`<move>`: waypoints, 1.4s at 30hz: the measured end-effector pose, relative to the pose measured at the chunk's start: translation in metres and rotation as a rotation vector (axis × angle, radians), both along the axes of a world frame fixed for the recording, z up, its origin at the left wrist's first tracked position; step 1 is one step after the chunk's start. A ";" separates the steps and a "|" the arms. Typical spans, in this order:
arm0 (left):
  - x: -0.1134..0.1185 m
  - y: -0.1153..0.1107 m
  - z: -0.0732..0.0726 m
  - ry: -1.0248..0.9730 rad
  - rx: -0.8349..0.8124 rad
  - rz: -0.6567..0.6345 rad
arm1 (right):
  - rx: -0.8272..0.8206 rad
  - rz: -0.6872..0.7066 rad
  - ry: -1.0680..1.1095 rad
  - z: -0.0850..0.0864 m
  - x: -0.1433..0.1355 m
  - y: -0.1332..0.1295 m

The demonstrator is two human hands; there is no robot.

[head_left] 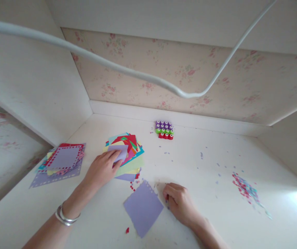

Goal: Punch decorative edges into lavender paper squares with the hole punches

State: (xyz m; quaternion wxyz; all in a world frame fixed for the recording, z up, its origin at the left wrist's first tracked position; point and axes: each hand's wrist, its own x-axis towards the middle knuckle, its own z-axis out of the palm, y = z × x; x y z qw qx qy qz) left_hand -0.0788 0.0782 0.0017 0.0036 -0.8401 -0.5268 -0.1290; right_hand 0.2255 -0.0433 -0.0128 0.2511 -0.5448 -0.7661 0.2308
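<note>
My left hand (105, 164) reaches over a loose pile of coloured paper sheets (134, 162). Its thumb and fingers close on a small purple piece of paper (122, 148) at the top of that pile. On the white table, my right hand (178, 200) is curled, fingertips tucked under; what it holds, if anything, is hidden. Between the hands lies a purple square of paper (143, 209), turned cornerwise, with small punched holes along its upper right edge. Tiny purple bits lie by my right fingers.
Far left, a stack of sheets with punched borders (65, 157) lies by the side panel. Small craft punches (164, 129) in purple, green and red stand in rows near the back. Paper confetti (245, 188) is heaped at right. A white cable (138, 74) hangs across the view.
</note>
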 end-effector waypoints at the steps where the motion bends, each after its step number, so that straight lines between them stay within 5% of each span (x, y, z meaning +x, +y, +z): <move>1: -0.002 -0.002 0.001 -0.019 0.006 0.018 | 0.001 0.006 0.000 0.000 0.000 0.000; 8: -0.014 -0.003 0.002 -0.204 0.078 0.167 | -0.016 0.012 -0.007 -0.002 0.000 -0.001; 17: -0.025 -0.005 0.000 0.059 0.025 -0.021 | -0.018 0.021 -0.016 -0.003 0.001 0.000; 33: -0.016 -0.010 -0.001 0.138 0.054 0.043 | -0.028 0.026 -0.014 -0.003 0.002 -0.001; 42: -0.026 -0.005 -0.001 0.196 0.077 -0.045 | -0.025 0.020 -0.013 -0.003 0.001 0.000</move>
